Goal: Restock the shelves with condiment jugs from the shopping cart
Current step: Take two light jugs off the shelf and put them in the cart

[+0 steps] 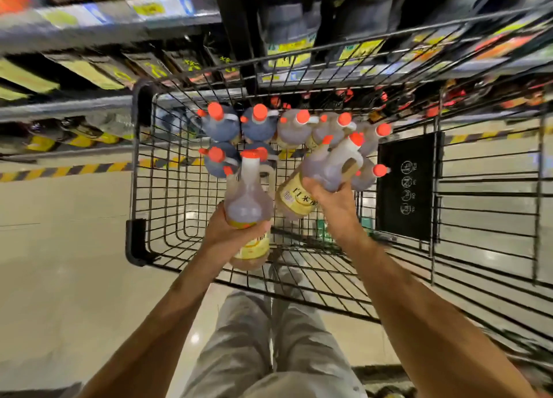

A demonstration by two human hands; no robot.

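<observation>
A black wire shopping cart (pixel 140 188) stands in front of me. Several jugs with orange-red caps stand at its far end: dark ones (pixel 223 126) on the left, amber ones (pixel 294 129) on the right. My left hand (pixel 230 233) grips an upright amber jug with a yellow label (pixel 248 206) above the cart. My right hand (pixel 332 197) holds a second amber jug (pixel 326 173), tilted, its yellow label facing me and its cap pointing away.
Store shelves (pixel 119 23) with dark bottles and yellow price tags run across the top, just beyond the cart. A black sign panel (pixel 408 185) hangs on the cart's right side. Beige tile floor with a yellow-black hazard stripe (pixel 65 170) lies to the left.
</observation>
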